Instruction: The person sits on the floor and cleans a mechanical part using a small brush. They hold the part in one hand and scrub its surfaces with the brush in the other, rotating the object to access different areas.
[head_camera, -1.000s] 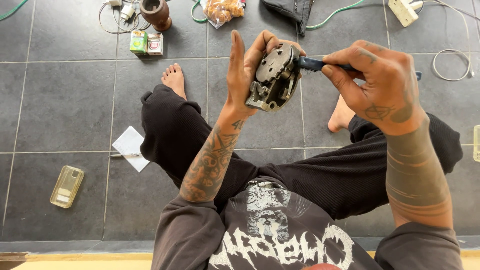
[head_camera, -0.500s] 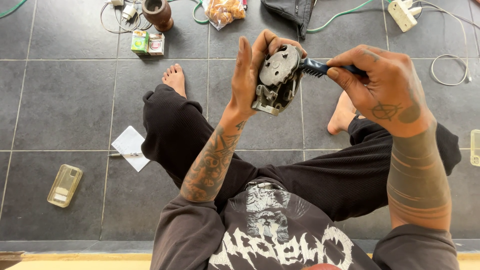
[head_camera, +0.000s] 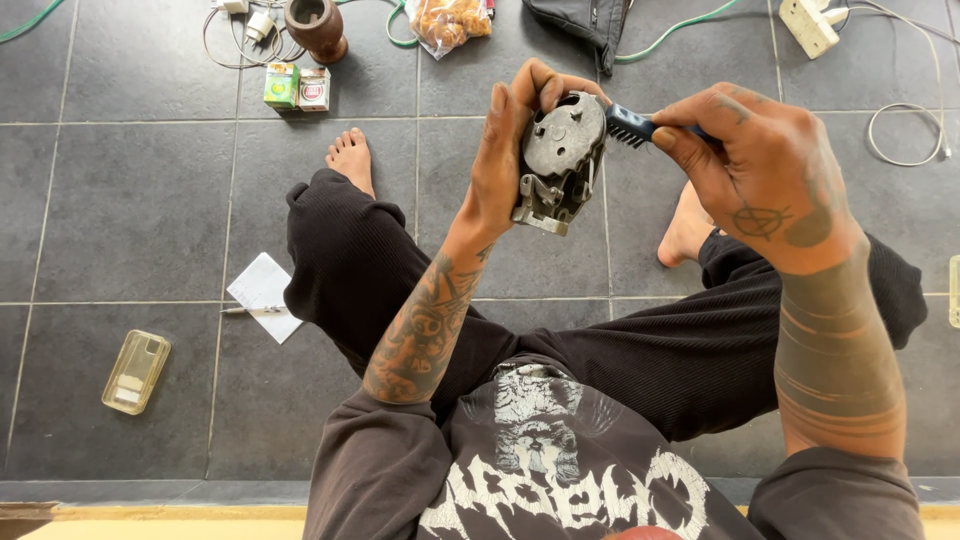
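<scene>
I sit cross-legged on a grey tiled floor. My left hand (head_camera: 505, 150) grips a grey metal engine part (head_camera: 560, 160), holding it upright in front of me with fingers curled over its top edge. In my right hand (head_camera: 765, 175) is a small blue-handled brush (head_camera: 630, 127), its bristled head touching the upper right edge of the metal part. Both forearms are raised above my legs in black trousers.
On the floor lie a white paper (head_camera: 265, 290) with a pen, a clear phone case (head_camera: 135, 372), two small boxes (head_camera: 296, 87), a brown pot (head_camera: 316, 27), a snack bag (head_camera: 452, 20), a black bag (head_camera: 590, 22), a power strip (head_camera: 810, 25) and cables.
The metal part has tilted slightly and risen a little in my left hand. The brush has shifted along the part's upper edge.
</scene>
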